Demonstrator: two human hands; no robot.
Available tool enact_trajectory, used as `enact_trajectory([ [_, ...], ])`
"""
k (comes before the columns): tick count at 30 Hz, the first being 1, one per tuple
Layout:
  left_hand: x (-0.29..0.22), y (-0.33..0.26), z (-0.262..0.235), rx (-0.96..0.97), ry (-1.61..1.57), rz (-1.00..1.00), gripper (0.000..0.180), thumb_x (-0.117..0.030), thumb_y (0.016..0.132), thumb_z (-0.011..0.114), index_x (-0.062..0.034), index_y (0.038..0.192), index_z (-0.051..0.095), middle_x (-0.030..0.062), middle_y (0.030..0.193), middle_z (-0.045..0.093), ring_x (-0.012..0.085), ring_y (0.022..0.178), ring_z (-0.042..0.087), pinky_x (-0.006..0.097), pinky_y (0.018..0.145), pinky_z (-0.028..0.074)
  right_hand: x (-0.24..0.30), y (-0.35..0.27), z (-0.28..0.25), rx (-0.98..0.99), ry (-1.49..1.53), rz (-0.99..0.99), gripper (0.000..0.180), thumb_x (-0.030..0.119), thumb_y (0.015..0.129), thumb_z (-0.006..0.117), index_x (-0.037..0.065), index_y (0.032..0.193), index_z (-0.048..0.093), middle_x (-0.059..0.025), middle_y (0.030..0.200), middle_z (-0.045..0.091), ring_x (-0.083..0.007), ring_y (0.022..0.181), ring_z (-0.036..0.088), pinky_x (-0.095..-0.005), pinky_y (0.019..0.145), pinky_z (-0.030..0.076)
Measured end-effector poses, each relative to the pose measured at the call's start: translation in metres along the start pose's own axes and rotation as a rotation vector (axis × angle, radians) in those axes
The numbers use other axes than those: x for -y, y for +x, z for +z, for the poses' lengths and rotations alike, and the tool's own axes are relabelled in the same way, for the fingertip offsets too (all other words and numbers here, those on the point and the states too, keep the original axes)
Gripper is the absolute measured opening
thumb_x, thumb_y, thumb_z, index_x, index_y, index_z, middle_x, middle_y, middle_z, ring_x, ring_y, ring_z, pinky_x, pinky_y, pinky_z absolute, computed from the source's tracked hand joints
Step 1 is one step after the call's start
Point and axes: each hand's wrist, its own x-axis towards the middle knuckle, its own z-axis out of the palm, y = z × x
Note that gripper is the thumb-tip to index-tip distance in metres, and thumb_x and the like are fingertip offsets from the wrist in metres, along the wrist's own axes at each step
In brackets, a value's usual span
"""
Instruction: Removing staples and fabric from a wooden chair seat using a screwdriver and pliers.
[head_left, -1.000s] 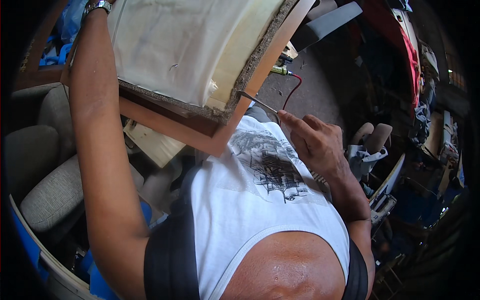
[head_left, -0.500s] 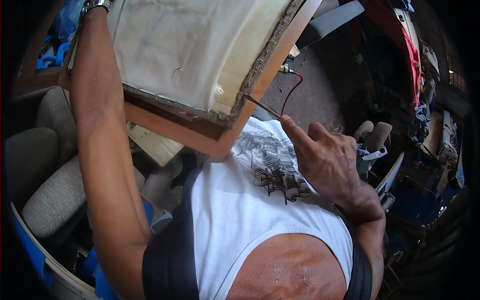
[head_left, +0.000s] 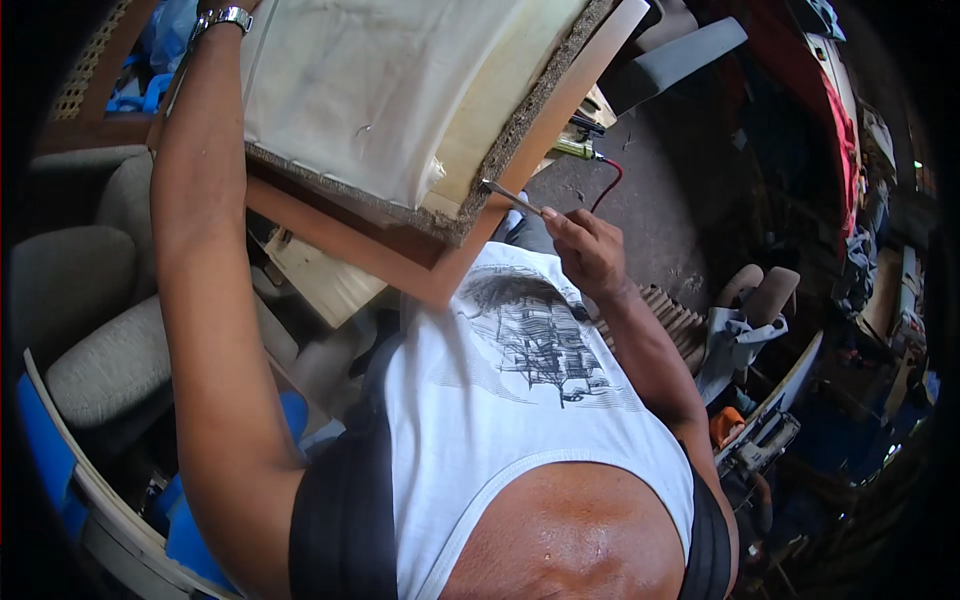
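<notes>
A thin metal tool (head_left: 515, 196) slanted across the near right corner of a wooden frame (head_left: 350, 242), its tip at the rough, speckled strip (head_left: 510, 145) that ran along the inner side of the wood; whether the tip had dug in could not be told. The fingers of the right hand (head_left: 592, 248) were closed around the tool's rear end, with the forefinger stretched along it. Inside the strip lay a cream sheet (head_left: 350, 90), loosely wrinkled, with a small torn tuft near that same corner. The left hand (head_left: 232, 5) was at the far left side of the frame, mostly cut off by the upper edge, so the state of its fingers could not be told; a metal watch (head_left: 224, 18) circled the wrist. Just beyond the frame's right side, a green tool with a red hose (head_left: 615, 185) sat above the dark floor (head_left: 660, 160). Below the frame was a pale wooden piece (head_left: 325, 278), and grey cushions (head_left: 70, 265) were piled at the left.
</notes>
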Motion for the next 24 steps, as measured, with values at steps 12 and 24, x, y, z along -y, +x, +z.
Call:
enact_trajectory([
  [12,-0.039,-0.087,-0.056,0.005,0.198,-0.192,0.056,-0.051,0.098,0.053,-0.0032,0.124,0.066,0.0283,0.12,0.069,0.0479,0.112,0.065,0.053,0.097,0.052,0.075,0.019,-0.084,0.407,-0.211,0.192,0.052,0.013,0.092,0.07,0.029,0.141,0.061,-0.0017,0.077,0.059,-0.0193,0.063,0.064,-0.0355,0.052,0.052],
  [24,-0.014,-0.079,-0.035,0.028,0.244,-0.204,0.064,-0.055,0.099,0.048,-0.0023,0.132,0.063,0.0301,0.129,0.064,0.0484,0.121,0.06,0.052,0.104,0.048,0.09,0.022,-0.088,0.473,-0.272,0.149,0.045,0.01,0.094,0.068,0.022,0.138,0.065,-0.0031,0.072,0.058,-0.0185,0.057,0.061,-0.0355,0.051,0.05],
])
